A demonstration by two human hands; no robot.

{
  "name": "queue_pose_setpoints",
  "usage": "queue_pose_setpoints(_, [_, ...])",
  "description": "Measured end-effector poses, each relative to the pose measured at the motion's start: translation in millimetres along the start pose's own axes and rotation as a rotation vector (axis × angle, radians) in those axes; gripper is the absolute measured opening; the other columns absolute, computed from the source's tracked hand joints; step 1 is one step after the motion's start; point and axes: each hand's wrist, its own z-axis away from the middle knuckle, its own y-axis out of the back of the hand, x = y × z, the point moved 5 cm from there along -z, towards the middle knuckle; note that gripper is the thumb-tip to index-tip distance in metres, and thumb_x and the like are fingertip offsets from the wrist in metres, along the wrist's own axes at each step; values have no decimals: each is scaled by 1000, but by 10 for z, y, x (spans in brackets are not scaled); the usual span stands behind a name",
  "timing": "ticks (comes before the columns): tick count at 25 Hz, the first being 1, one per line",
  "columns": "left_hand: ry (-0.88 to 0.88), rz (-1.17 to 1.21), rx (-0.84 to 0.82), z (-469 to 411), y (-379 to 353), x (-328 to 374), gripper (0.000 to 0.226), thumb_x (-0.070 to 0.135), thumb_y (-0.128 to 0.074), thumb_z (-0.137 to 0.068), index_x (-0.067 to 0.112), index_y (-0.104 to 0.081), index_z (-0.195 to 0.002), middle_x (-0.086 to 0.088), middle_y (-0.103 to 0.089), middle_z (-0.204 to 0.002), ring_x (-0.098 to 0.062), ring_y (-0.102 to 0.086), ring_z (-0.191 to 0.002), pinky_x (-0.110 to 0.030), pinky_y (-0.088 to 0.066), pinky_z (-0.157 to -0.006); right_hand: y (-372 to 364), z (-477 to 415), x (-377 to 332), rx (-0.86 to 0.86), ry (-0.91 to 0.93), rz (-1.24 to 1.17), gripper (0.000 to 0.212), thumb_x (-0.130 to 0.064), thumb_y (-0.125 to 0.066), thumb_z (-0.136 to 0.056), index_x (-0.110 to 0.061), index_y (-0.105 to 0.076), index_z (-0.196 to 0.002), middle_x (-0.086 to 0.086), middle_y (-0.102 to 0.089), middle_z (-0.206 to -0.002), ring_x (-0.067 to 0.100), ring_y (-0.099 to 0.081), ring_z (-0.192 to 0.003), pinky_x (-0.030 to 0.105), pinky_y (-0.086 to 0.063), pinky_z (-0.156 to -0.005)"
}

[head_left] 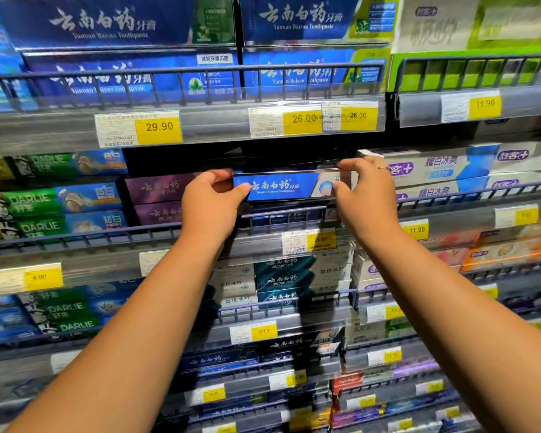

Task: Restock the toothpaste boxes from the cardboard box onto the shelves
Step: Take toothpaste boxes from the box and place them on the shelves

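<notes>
A blue toothpaste box (281, 186) with white script is held level in front of the second shelf's middle slot. My left hand (211, 201) grips its left end and my right hand (364, 190) grips its right end, a ring on one finger. The box sits just above the shelf's wire rail (281, 212), over a darker blue box (285, 218) lying in the slot. Behind it the slot (231, 159) is dark. The cardboard box is out of view.
Purple boxes (160, 189) stand left of the slot, white and blue boxes (434, 170) right of it, green Darlie boxes (60, 198) further left. Above hangs a shelf edge with yellow price tags (158, 128). Several stocked shelves run below.
</notes>
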Motion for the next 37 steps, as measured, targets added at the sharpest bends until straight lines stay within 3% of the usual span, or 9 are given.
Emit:
queue_pose_setpoints(3, [-5, -70, -8, -13, -37, -9, 39, 22, -76, -81, 9, -63, -115, 1, -64, -96, -10, -60, -88, -20, -44, -82, -23, 47, -29, -9, 48, 37, 35, -6, -58, -89, -12, -59, -123, 7, -42, -133, 12, -47, -105, 5, -28, -83])
queue_pose_setpoints(8, [-43, -150, -13, -33, -72, -20, 37, 23, -74, -82, 9, -63, -114, 2, -63, -95, -11, -58, -87, -22, -46, -81, -118, 38, -35, -87, 142, 197, 48, -1, -55, -84, -12, -53, -131, 10, -45, -135, 28, -48, -117, 36, -42, -98])
queue_pose_setpoints(14, [-100, -230, -12, -7, -79, 22, 36, 23, -73, -83, 8, -62, -114, 4, -59, -91, -9, -54, -85, -13, -36, -74, -142, 103, -13, -148, 282, 556, 60, -7, -59, -80, -20, -42, -137, 3, -44, -141, 32, -28, -129, 44, -31, -100])
queue_pose_setpoints(17, [-110, -239, -17, 3, -92, 22, 36, 22, -73, -82, 8, -62, -114, 4, -60, -91, -10, -55, -82, -12, -36, -73, -153, 113, 46, -209, 245, 519, 68, -4, -57, -79, -20, -36, -141, 7, -32, -148, 32, -28, -130, 45, -29, -102])
queue_pose_setpoints(20, [-110, -228, -26, 14, -112, 6, 38, 23, -75, -81, 10, -61, -114, -1, -66, -94, -13, -60, -82, -23, -46, -81, -113, 138, 133, -222, 211, 323, 70, -1, -55, -80, -20, -34, -145, 8, -25, -151, 30, -28, -135, 48, -31, -108])
queue_pose_setpoints(24, [-118, -257, -28, 23, -120, -9, 39, 23, -74, -81, 11, -59, -115, -3, -68, -96, -16, -63, -84, -30, -50, -83, 98, 239, 271, -69, 226, 34, 69, 10, -48, -73, -19, -48, -136, 6, -36, -139, 24, -50, -110, 34, -46, -90])
queue_pose_setpoints(27, [-151, -247, 16, 74, -112, -7, 43, 24, -74, -80, 16, -59, -119, -4, -63, -107, -18, -61, -92, -34, -50, -90, 238, 334, 399, -25, 214, -31, 63, 11, -46, -74, -16, -54, -130, 5, -42, -125, 16, -50, -96, 21, -40, -78])
queue_pose_setpoints(31, [-273, -226, 78, 403, -169, 119, 38, 18, -70, -83, 20, -59, -119, 2, -48, -108, -12, -50, -98, -17, -36, -87, 329, 477, 605, -63, 173, -46, 55, 8, -50, -77, -18, -58, -125, 1, -44, -117, 4, -44, -76, 6, -36, -70])
queue_pose_setpoints(37, [-381, -138, -109, 1022, -605, 223, 29, 15, -70, -84, 25, -59, -109, 8, -55, -102, -4, -54, -92, -7, -40, -84, 551, 655, 964, -93, 91, -14, 46, 0, -53, -83, -21, -59, -124, -4, -45, -115, 16, -53, -76, 25, -42, -69])
